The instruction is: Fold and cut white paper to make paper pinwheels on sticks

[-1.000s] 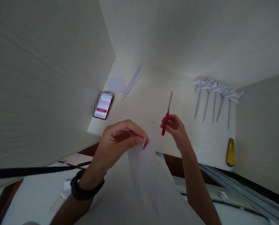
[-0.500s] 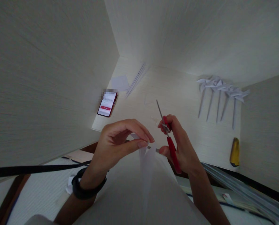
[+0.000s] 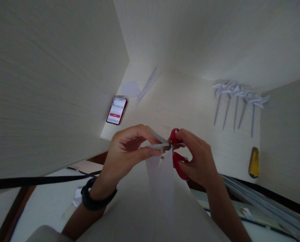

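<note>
My left hand (image 3: 133, 148) pinches a strip of thin white paper (image 3: 162, 174) between thumb and fingers. The paper hangs down in front of my light clothing, and its lower end blends into it. In my right hand (image 3: 196, 156) is a pair of red-handled scissors (image 3: 170, 146), thumb and fingers in the loops. The blades are spread apart and point left, lying across the fingertips of my left hand near the top of the paper. Whether the paper lies between the blades cannot be made out.
Several white paper pinwheels on sticks (image 3: 237, 97) lie in a row at the right. Below them is a yellow and black tool (image 3: 254, 163). At the left lie a phone (image 3: 117, 111), a square sheet of paper (image 3: 130, 89) and thin white sticks (image 3: 147, 85). Pale panels surround the tabletop.
My right hand has turned the scissors from pointing up to pointing left. Their blades have opened and come to my left hand, which still pinches the paper.
</note>
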Motion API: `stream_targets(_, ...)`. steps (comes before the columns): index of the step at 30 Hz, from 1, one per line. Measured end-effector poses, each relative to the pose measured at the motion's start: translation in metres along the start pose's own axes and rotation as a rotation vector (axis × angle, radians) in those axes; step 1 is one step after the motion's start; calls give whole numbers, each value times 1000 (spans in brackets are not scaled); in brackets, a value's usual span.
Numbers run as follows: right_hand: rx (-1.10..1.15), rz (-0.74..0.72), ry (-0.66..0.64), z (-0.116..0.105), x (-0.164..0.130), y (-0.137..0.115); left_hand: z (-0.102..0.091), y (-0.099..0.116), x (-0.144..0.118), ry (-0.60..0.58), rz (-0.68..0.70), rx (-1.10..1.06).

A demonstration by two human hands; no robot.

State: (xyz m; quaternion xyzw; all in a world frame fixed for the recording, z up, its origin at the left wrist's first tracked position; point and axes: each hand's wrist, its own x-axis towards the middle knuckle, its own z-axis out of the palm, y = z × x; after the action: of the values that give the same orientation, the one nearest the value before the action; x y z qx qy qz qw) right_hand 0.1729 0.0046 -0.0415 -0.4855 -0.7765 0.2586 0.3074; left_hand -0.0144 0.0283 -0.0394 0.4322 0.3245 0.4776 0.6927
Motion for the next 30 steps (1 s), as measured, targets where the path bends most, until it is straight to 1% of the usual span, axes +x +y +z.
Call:
stream_targets(4, -9, -22, -9, 0, -2, 2, 1, 1, 0, 23, -66, -48)
stream_targets(8, -34, -40, -14, -1, -3, 1, 2, 1, -2, 4, -63, -81)
stream_targets(12, -67, -56, -11, -1, -3, 1, 2, 1, -3, 17, -92, -97)
stream_targets(17, -96, -47, -38, -3, -4, 1, 1, -1, -1, -19, -60, -142)
stream_targets(23, -104, -67, -19, -3, -5, 0, 0, -3, 0, -38, -89, -164)
stream_targets(27, -97, -72, -32, -3, -5, -1, -2, -6, 1, -89, -96, -212)
stream_targets(30, -91, -70, -35, -4, -5, -2, -2, -8, 1, -101, -105, -242)
